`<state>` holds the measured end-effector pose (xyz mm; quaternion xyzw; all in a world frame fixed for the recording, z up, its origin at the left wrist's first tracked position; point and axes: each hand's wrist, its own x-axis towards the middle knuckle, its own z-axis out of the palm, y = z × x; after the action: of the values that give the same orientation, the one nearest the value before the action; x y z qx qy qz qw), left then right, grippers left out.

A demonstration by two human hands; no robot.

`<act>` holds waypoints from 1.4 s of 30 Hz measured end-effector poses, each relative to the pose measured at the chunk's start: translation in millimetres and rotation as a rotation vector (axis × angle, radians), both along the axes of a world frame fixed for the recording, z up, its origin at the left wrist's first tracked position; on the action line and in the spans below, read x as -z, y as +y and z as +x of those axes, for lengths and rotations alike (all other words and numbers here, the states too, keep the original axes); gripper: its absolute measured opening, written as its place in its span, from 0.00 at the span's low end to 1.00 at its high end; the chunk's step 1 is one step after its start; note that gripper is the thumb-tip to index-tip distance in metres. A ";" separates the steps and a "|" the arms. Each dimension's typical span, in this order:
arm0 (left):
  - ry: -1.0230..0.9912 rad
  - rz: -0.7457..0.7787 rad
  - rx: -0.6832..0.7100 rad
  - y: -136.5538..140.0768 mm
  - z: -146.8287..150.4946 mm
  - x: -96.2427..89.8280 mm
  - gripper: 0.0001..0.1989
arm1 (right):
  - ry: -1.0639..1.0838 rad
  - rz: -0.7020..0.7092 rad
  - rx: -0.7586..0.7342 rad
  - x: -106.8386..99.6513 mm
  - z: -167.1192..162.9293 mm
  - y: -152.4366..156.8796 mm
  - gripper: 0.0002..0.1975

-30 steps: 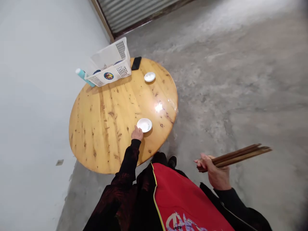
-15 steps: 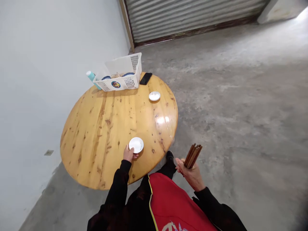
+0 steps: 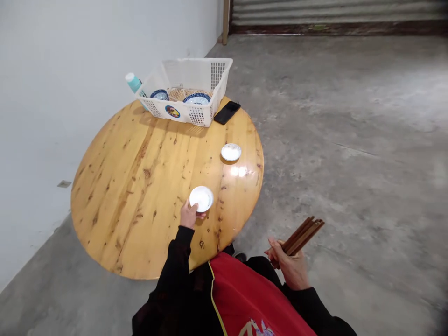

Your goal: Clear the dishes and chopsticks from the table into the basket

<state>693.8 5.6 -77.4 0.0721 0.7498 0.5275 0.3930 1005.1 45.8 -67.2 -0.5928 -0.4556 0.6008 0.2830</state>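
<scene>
My left hand grips the near rim of a small white dish, thumb on top and fingers underneath, over the front part of the round wooden table. Whether the dish touches the tabletop I cannot tell. Off the table's right side, my right hand is closed around a bundle of brown chopsticks, their ends pointing up and to the right. A second small white dish rests on the table farther back, near its right edge.
At the back of the table stands a white plastic basket with blue-patterned bowls and plates inside. A black phone lies to its right, a turquoise bottle behind its left end. A white wall runs along the left.
The view has shifted and turned. My left hand still holds the dish, now closer to the second one. In my right hand the chopsticks have tilted further to the right.
</scene>
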 end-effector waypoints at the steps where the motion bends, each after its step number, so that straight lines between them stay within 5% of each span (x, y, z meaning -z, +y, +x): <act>1: -0.006 0.019 0.020 21.9 3.2 -2.9 0.22 | 0.004 0.001 0.006 0.1 1.6 5.4 0.35; 8: 0.065 0.111 0.026 168.4 23.0 -14.3 0.25 | 0.024 0.012 -0.036 6.8 21.1 59.8 0.33; 15: 0.170 -0.017 -0.073 248.6 37.9 4.0 0.23 | 0.065 0.070 -0.104 17.7 56.7 165.5 0.32; 22: 0.292 -0.273 -0.171 268.4 48.8 11.6 0.20 | 0.140 0.032 -0.156 10.4 93.7 281.2 0.30; 29: 0.352 -0.289 -0.228 271.3 63.6 8.2 0.28 | 0.154 0.018 -0.177 5.8 108.2 353.3 0.29; 42: 0.273 -0.250 -0.389 273.4 73.8 6.7 0.25 | 0.126 -0.009 -0.468 19.0 50.6 447.0 0.32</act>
<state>767.6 279.0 -84.1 -0.0519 0.8550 0.4816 0.1854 1055.7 492.8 -86.2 -0.4335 -0.5593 0.6879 0.1614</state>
